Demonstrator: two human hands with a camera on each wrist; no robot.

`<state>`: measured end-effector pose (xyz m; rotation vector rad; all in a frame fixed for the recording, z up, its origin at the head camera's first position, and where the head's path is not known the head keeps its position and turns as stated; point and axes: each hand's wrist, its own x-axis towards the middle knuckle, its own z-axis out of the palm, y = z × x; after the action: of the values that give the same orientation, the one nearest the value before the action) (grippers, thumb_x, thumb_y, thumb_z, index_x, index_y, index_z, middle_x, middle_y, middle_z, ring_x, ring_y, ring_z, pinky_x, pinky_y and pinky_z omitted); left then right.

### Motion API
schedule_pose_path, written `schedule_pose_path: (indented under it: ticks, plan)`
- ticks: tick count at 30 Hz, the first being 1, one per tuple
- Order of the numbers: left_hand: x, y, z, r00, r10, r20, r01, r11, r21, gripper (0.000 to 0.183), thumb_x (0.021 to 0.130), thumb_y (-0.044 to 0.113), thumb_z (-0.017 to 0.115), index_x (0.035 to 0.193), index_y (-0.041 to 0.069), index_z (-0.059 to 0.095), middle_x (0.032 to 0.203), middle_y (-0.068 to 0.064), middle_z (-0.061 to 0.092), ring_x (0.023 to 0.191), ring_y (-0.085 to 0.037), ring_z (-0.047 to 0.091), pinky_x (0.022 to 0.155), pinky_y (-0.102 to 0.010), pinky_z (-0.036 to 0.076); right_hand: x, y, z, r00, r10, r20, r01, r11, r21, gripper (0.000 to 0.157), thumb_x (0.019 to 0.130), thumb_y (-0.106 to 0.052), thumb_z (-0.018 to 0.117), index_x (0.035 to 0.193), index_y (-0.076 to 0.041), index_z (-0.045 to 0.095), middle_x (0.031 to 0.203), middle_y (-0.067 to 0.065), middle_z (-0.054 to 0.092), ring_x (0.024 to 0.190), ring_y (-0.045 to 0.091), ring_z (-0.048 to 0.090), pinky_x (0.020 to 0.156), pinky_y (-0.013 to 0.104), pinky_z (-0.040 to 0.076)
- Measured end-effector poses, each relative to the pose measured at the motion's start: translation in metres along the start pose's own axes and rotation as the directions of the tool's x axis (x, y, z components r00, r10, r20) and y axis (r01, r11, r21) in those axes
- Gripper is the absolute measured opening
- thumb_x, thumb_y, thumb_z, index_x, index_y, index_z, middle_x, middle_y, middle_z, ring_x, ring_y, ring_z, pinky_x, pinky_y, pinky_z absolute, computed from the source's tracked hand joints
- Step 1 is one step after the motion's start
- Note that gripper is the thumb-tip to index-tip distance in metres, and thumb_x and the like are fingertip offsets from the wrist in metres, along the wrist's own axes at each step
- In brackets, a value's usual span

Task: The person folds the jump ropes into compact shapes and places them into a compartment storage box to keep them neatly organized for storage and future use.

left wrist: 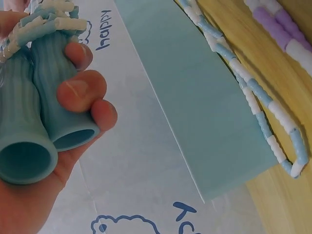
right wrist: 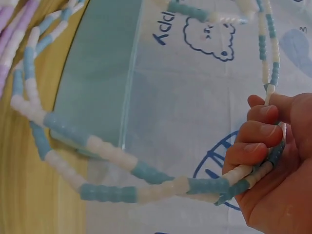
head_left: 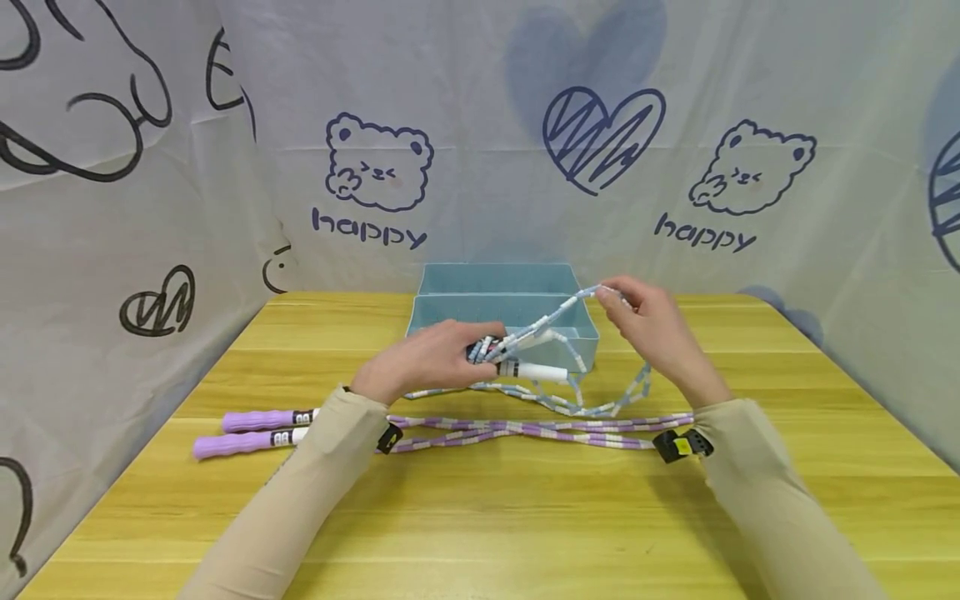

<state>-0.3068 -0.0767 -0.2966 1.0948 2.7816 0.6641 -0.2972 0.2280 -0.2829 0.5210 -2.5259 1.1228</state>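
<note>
My left hand (head_left: 427,358) grips both light-blue handles (left wrist: 63,102) of a beaded jump rope, their hollow ends facing the left wrist camera. Turns of its blue-and-white beaded cord (left wrist: 46,24) wrap around the handles near the fingers. A white handle end (head_left: 543,372) sticks out to the right in the head view. My right hand (head_left: 660,333), raised to the right of the left one, holds doubled strands of the same cord, fingers curled around them. From there the cord runs taut to the left hand, while a slack loop (right wrist: 109,193) hangs below and reaches toward the table.
A blue-green bin (head_left: 442,310) with a raised back wall stands behind the hands. Nearer on the wooden table (head_left: 480,533), a purple-and-white jump rope (head_left: 517,428) lies stretched sideways, its purple handles (head_left: 240,442) at the left. A printed cloth (head_left: 495,183) hangs behind the table.
</note>
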Motion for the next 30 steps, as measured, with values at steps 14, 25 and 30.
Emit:
schedule_pose_path:
  ticks: [14, 25, 30]
  plan:
    - [0.0, 0.003, -0.004, 0.999, 0.034, -0.034, -0.039, 0.987, -0.155, 0.069, 0.09, 0.033, 0.055, 0.154, 0.027, 0.03, 0.118, -0.003, 0.058, 0.07, -0.014, 0.055, 0.071, -0.035, 0.047, 0.003, 0.019, 0.022, 0.994, 0.087, 0.066, -0.079, 0.989, -0.122, 0.054, 0.095, -0.057, 0.054, 0.119, -0.012, 0.07, 0.115, 0.008, 0.069, 0.095, 0.025, 0.062, 0.081, 0.045, 0.05]
    - [0.001, 0.0, 0.0, 0.99, 0.116, -0.078, -0.128, 0.977, -0.171, 0.074, 0.097, 0.029, 0.055, 0.145, 0.066, 0.013, 0.102, 0.0, 0.059, 0.051, -0.013, 0.043, 0.052, -0.034, 0.043, 0.002, 0.024, 0.026, 0.988, 0.11, 0.112, -0.1, 0.991, -0.094, 0.034, 0.104, -0.03, 0.052, 0.125, -0.009, 0.067, 0.104, 0.012, 0.068, 0.077, 0.026, 0.056, 0.064, 0.035, 0.044]
    - [0.001, -0.001, -0.001, 0.99, 0.11, -0.09, -0.126, 0.972, -0.2, 0.071, 0.097, 0.028, 0.056, 0.145, 0.064, 0.018, 0.103, -0.002, 0.059, 0.049, -0.014, 0.041, 0.048, -0.033, 0.042, 0.003, 0.03, 0.026, 0.983, 0.072, 0.171, -0.065, 0.997, -0.046, 0.032, 0.105, -0.023, 0.049, 0.128, -0.008, 0.064, 0.089, 0.01, 0.063, 0.074, 0.024, 0.055, 0.059, 0.032, 0.043]
